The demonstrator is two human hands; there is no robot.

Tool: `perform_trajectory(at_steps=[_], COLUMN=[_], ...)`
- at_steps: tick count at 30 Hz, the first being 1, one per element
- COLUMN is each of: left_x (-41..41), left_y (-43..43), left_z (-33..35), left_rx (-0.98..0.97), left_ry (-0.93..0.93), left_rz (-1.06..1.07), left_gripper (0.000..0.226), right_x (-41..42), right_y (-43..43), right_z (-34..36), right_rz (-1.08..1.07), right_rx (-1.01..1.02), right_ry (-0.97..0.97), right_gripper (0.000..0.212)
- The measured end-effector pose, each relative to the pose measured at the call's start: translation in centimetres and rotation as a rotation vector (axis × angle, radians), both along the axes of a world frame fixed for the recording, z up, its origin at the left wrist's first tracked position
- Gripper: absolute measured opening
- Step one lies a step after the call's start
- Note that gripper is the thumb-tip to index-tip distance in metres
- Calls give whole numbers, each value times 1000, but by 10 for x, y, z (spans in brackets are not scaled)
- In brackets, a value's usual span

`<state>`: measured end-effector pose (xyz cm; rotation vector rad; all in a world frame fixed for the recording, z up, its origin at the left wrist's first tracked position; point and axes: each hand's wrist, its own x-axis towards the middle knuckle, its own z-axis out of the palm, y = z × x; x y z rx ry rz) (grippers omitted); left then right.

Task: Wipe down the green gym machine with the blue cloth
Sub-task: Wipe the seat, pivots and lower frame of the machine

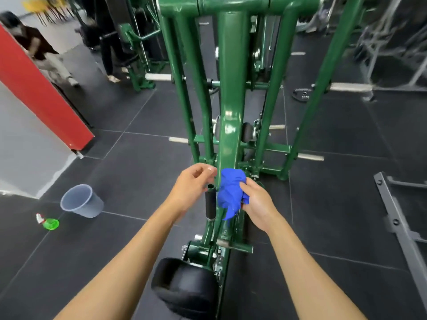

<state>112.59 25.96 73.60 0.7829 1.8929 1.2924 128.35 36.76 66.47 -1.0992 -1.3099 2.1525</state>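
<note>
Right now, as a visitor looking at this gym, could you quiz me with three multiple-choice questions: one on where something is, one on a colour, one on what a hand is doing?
1. Where is the grey bucket?
A. On the floor, left of the green machine
B. On the machine's black pad
C. Hanging from a handle

2. What colour is the body of the spray bottle near the bucket?
A. Red
B. Green
C. Yellow

3. Which hand grips the blue cloth?
A. Left
B. Right
C. Neither, it lies on the floor

Answers:
1 A, the bucket stands on the dark floor tiles, well left of the frame.
2 B, its body is bright green under a pale trigger head.
3 B, the right hand has its fingers curled round the cloth at the central beam.
</note>
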Motion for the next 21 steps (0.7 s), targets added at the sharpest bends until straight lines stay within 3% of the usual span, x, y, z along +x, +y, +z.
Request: perform_trajectory(at_steps=[8,10,14,21], left_x=[39,50,64,54], left_y=[-35,-42,-45,-9], left_z=[-21,-37,-66,-92], left_rx=[-76,-132,-246,-501], left_ry=[-62,25,136,179], left_rz=[-149,-197,-186,-381], left_gripper=[17,17,21,34], right_x=[8,5,5,14], right_y=[-61,-76,-85,-56], right_z=[7,1,-30,-81], right_rz=[-178,-233,-198,-66], right_rx=[54,29,-29,-78], right_ry=[-6,-13,-55,-87], right_gripper=[30,28,27,30])
